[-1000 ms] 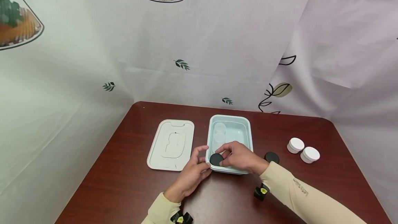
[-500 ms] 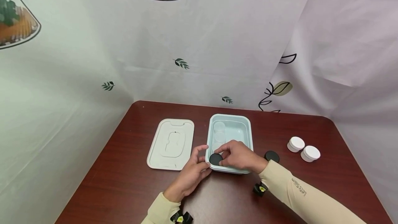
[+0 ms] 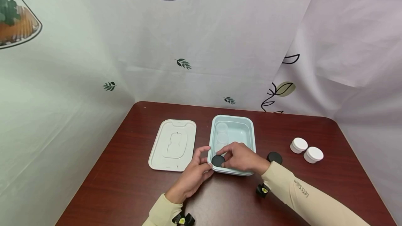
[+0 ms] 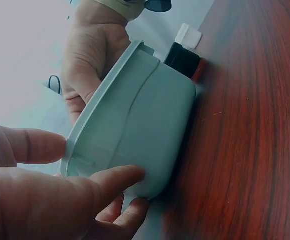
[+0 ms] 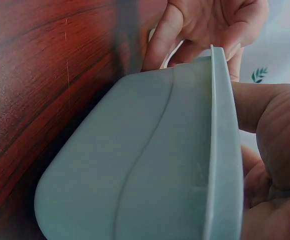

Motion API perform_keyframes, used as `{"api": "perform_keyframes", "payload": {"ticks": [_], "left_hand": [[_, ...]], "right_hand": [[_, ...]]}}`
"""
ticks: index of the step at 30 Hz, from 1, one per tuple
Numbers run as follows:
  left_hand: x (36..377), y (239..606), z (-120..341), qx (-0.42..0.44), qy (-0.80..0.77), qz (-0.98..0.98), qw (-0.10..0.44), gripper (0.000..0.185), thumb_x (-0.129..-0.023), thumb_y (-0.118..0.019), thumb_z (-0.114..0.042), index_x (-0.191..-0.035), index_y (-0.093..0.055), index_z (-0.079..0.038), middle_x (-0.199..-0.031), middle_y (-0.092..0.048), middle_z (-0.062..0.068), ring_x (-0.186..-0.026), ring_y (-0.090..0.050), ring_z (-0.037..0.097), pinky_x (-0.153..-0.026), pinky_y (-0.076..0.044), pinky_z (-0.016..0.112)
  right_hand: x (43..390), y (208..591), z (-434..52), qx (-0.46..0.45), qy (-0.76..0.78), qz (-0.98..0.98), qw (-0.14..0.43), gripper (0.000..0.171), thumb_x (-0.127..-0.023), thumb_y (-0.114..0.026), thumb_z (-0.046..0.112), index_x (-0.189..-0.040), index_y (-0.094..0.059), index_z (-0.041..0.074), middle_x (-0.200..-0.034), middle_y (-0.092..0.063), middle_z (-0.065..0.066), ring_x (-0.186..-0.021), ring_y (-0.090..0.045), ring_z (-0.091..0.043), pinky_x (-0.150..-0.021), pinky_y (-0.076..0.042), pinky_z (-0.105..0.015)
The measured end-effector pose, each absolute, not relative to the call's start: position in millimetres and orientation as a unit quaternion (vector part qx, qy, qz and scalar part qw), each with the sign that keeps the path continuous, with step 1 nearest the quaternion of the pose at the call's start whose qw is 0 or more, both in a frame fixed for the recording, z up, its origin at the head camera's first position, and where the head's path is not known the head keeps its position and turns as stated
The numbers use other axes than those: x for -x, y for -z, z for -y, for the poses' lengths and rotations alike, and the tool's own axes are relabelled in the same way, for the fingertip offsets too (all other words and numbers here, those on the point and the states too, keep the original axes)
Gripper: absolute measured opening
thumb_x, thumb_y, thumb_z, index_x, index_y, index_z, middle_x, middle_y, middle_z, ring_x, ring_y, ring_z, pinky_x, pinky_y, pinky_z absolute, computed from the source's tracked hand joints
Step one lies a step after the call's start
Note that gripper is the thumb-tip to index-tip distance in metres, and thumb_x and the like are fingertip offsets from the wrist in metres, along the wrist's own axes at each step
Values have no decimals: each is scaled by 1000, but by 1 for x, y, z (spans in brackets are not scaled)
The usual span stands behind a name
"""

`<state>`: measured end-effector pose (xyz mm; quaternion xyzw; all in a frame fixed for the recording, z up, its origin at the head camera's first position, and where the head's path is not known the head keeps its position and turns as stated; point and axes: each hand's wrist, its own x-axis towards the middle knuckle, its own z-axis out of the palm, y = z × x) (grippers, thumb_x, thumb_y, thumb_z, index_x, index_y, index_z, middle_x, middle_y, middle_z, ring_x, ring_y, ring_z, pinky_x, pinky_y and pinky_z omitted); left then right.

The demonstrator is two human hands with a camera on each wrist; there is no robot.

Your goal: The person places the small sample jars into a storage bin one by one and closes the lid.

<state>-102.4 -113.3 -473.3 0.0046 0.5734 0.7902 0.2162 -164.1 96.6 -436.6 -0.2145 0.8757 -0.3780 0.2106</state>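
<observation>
A light blue plastic box (image 3: 238, 131) stands on the table with its top uncovered. My left hand (image 3: 194, 173) holds its near left corner, thumb at the rim and fingers against the outer side wall (image 4: 125, 125). Reaching over the rim, my right hand (image 3: 242, 157) pinches a round black-lidded jar (image 3: 218, 160) in that same corner. Behind it along the left wall of the box lie pale translucent round pieces (image 3: 222, 132) in a row. In the right wrist view the box wall (image 5: 150, 150) hides the jar.
A white rectangular lid (image 3: 172, 145) lies flat left of the box. Beside my right wrist is another black round jar (image 3: 274, 157). Two white lidded jars (image 3: 298, 145) stand farther right on the brown table (image 3: 132, 180). Printed cloth hangs behind and at both sides.
Almost nothing differs. Both hands keep their places at the box, the black-lidded jar stays in the near left corner, and the view shifts very slightly.
</observation>
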Motion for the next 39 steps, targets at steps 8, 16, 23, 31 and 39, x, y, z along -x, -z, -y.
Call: {"api": "perform_keyframes", "payload": {"ticks": [8, 16, 23, 31, 39], "left_hand": [[103, 473, 112, -4, -792, -571, 216, 60, -101, -49, 1, -155, -27, -12, -136, -47, 22, -120, -61, 21, -109, -47, 42], [103, 473, 111, -5, -791, -572, 216, 60, -101, -49, 1, -155, -26, -12, -135, -48, 21, -119, -62, 21, -108, -47, 41], [103, 474, 110, -1, -796, -567, 212, 61, -99, -49, 2, -154, -27, -11, -133, -49, 21, -116, -63, 20, -103, -49, 37], [102, 475, 111, -1, -798, -566, 209, 62, -99, -50, 2, -155, -27, -11, -130, -49, 19, -113, -63, 21, -104, -49, 39], [101, 473, 113, 0, -797, -566, 210, 62, -99, -51, 3, -155, -27, -10, -131, -49, 20, -114, -62, 21, -105, -48, 40]], "right_hand": [[163, 437, -101, 272, 346, -880, 180, 46, -82, -83, 3, -127, -78, 11, -92, -80, 2, -77, -64, -5, -67, -50, -24], [164, 431, -107, 255, 369, -871, 200, 46, -86, -82, 7, -131, -76, 11, -91, -81, 0, -80, -70, -5, -69, -53, -26], [172, 416, -122, 191, 418, -872, 168, 39, -90, -80, 16, -128, -76, 9, -96, -80, 0, -89, -73, -11, -76, -56, -33], [178, 393, -155, 118, 512, -840, 135, 42, -94, -79, 19, -133, -71, 4, -118, -78, -15, -105, -75, -20, -90, -60, -34], [171, 379, -196, 64, 553, -825, 93, 50, -96, -80, 28, -137, -66, 4, -130, -74, -15, -106, -73, -4, -91, -57, -24]]}}
